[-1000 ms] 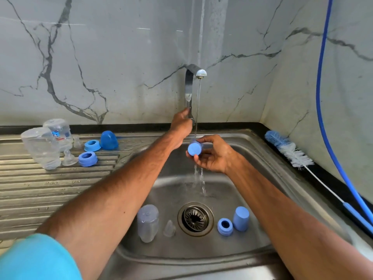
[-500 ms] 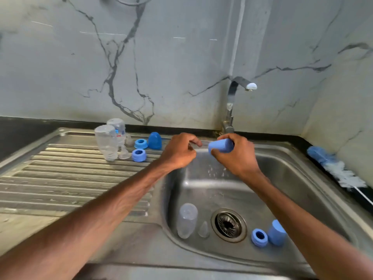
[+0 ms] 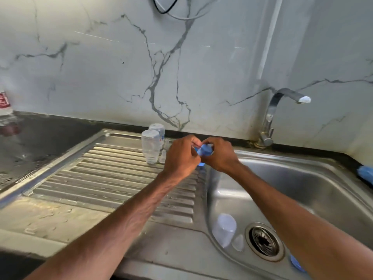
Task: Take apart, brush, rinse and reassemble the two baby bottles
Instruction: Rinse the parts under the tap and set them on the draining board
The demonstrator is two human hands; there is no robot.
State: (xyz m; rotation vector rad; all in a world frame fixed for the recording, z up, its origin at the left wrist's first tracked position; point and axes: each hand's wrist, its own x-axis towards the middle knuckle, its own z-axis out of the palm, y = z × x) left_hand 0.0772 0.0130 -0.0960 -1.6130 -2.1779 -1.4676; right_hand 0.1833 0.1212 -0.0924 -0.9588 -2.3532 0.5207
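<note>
My right hand (image 3: 219,156) grips a blue bottle cap (image 3: 205,150) above the back of the draining board. My left hand (image 3: 181,158) meets it from the left, fingers curled at the cap's edge. A bit of another blue part (image 3: 201,164) shows under my hands. Two clear bottle bodies (image 3: 151,146) stand upside down on the draining board just left of my hands, with a clear teat (image 3: 162,156) beside them. In the sink basin lie a clear bottle (image 3: 224,229) and a clear teat (image 3: 238,242) left of the drain (image 3: 264,241). A blue part (image 3: 296,263) peeks out under my right forearm.
The tap (image 3: 282,102) stands at the back right, with no water running. The ribbed steel draining board (image 3: 113,178) stretches to the left. A blue brush end (image 3: 366,173) lies on the right counter edge. A labelled bottle (image 3: 4,102) stands far left on the dark counter.
The water has stopped. My view has swung left. Both hands have carried the blue cap from under the tap to the draining board, and my left hand has closed in on it.
</note>
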